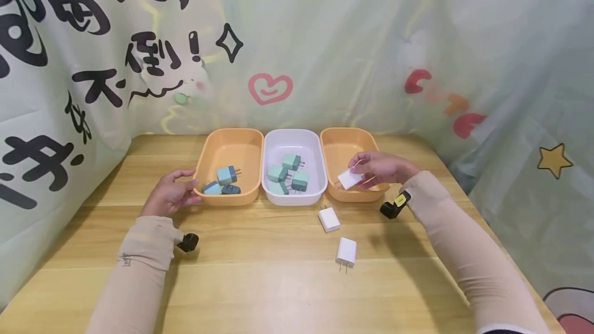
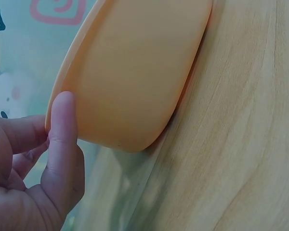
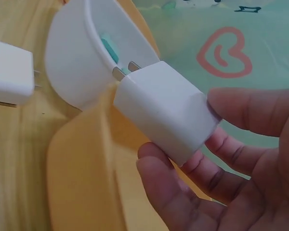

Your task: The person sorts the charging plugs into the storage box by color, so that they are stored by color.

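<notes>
My right hand (image 1: 382, 168) pinches a white charger plug (image 3: 166, 108) between thumb and fingers, its two metal prongs pointing away from the palm. It is over the right orange bin (image 1: 348, 138). At the other side, my left hand (image 1: 169, 193) grips the outer rim of the left orange bin (image 2: 135, 72) between thumb and fingers. That bin holds three blue plugs (image 1: 226, 174), one of them darker. Between the orange bins, a white bin (image 1: 294, 199) contains several green plugs (image 1: 292, 162). Two more white charger plugs lie on the table, one (image 1: 329, 219) close to the bins and another (image 1: 346, 252) nearer me.
The three bins stand side by side near the back of the wooden table (image 1: 260, 282). Behind them hangs a pale green printed cloth (image 1: 334, 55), which also runs along both sides. A black wrist camera (image 1: 187, 242) sits on the left sleeve, another (image 1: 394, 205) on the right.
</notes>
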A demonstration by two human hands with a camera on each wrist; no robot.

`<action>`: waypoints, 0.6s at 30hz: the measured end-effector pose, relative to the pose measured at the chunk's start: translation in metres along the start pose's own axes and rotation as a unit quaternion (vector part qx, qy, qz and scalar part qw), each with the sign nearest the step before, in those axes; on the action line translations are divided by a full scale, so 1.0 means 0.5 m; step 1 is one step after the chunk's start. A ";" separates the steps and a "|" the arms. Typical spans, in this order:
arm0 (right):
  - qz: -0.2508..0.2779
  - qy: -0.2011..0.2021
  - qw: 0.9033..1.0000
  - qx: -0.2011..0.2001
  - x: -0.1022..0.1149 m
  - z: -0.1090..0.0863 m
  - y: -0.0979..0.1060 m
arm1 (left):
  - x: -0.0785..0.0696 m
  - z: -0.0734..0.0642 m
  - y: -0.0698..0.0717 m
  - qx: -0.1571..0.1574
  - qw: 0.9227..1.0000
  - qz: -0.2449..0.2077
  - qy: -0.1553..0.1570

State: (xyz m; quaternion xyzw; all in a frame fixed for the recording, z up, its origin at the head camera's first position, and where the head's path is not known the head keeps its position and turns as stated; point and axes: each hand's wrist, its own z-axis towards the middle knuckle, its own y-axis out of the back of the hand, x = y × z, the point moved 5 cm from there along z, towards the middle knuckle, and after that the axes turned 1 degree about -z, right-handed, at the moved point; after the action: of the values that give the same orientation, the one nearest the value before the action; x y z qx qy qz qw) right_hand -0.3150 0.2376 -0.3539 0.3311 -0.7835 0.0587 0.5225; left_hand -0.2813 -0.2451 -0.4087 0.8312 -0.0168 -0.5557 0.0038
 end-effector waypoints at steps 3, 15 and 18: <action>0.000 -0.006 1.000 -0.003 0.004 0.011 0.011 | 0.000 0.000 -0.001 -0.003 1.000 0.002 0.001; -0.024 -0.054 0.998 -0.014 -0.001 0.067 0.052 | 0.004 0.000 -0.003 -0.012 1.000 0.001 0.006; -0.036 -0.073 0.997 -0.018 -0.008 0.085 0.061 | 0.003 0.001 -0.001 -0.012 1.000 -0.002 0.006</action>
State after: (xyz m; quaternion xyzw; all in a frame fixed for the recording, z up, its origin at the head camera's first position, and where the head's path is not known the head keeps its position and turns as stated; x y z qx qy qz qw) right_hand -0.3650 0.2443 -0.3685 0.3530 -0.8082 0.0020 0.4713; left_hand -0.2813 -0.2444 -0.4103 0.8342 -0.0083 -0.5513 0.0124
